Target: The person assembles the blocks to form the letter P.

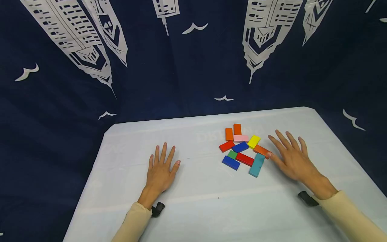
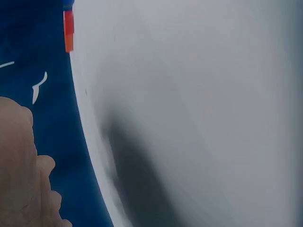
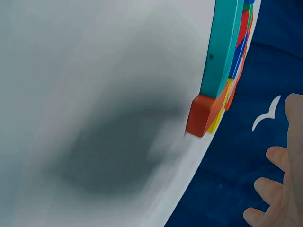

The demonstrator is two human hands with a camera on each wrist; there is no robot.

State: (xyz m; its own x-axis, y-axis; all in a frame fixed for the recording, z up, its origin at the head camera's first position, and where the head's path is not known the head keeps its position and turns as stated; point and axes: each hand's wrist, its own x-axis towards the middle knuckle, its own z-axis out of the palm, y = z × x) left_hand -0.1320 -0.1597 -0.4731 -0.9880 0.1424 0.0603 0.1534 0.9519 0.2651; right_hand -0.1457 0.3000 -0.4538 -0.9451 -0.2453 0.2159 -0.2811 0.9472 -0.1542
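Note:
Several flat coloured blocks lie in a loose cluster on the white table (image 1: 193,201), right of the middle. Among them are a teal block (image 1: 257,165), a red block (image 1: 245,159), a yellow block (image 1: 254,142), a pink block (image 1: 241,138) and a small green block (image 1: 232,154). My right hand (image 1: 291,159) is just right of the cluster, fingers spread; its thumb tip overlaps the end of an orange block (image 1: 261,151) in the head view. Well left of the blocks, my left hand (image 1: 161,173) has its fingers extended and holds nothing.
A dark blue cloth (image 1: 181,77) printed with white buildings and birds hangs behind the table's far edge. Each wrist carries a small black camera, one on the left (image 1: 158,209) and one on the right (image 1: 307,198).

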